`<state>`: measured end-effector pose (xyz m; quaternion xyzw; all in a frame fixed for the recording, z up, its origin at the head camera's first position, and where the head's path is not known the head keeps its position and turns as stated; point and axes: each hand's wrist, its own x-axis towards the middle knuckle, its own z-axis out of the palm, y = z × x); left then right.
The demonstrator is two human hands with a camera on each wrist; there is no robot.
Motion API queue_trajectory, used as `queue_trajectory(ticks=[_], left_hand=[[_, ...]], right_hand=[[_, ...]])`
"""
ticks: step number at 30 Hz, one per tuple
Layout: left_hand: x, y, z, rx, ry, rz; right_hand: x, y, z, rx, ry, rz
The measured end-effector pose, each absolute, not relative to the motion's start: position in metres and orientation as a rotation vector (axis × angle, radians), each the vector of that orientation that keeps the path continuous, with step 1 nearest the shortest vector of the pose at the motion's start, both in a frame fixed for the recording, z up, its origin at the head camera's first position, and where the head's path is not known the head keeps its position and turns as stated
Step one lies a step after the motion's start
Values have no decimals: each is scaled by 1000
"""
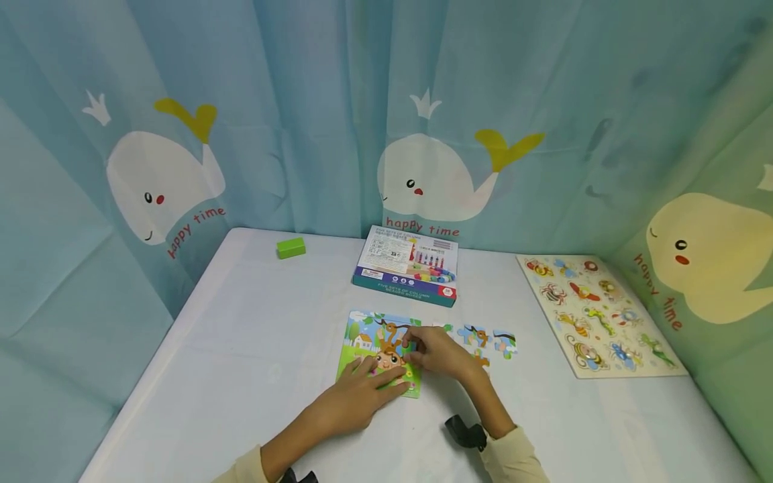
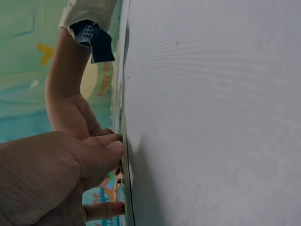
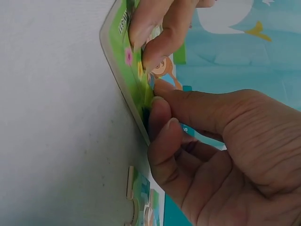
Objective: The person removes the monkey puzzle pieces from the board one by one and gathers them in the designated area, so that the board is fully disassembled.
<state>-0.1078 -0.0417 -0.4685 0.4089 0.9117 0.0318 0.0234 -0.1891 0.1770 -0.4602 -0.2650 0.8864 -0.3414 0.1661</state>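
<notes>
A jigsaw puzzle board (image 1: 366, 324) with a monkey, a house and green grass lies on the white table. My left hand (image 1: 361, 396) rests over its lower part, fingers spread and fingertips touching the picture. At the board's right side is my right hand (image 1: 439, 350), its thumb and forefinger close together. They pinch what looks like a puzzle piece at the board's surface, mostly hidden by the fingertips. Several loose puzzle pieces lie right of this hand, among them a monkey piece (image 1: 477, 336) and a branch piece (image 1: 504, 343). In the right wrist view, a loose piece (image 3: 139, 193) shows below the board (image 3: 123, 70).
Behind the board lies a flat box (image 1: 404, 265) of beaded toys. A green block (image 1: 291, 247) sits at the back left. An insect peg puzzle (image 1: 598, 315) lies at the right. Blue whale-print curtains (image 1: 314, 134) hang around the table (image 1: 241, 349).
</notes>
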Motion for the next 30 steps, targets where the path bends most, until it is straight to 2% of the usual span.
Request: queue_trajectory(ticks=[30], left_hand=[[-98, -44, -467, 1275, 2769, 152]], right_hand=[[-183, 176, -454, -899, 2708, -921]])
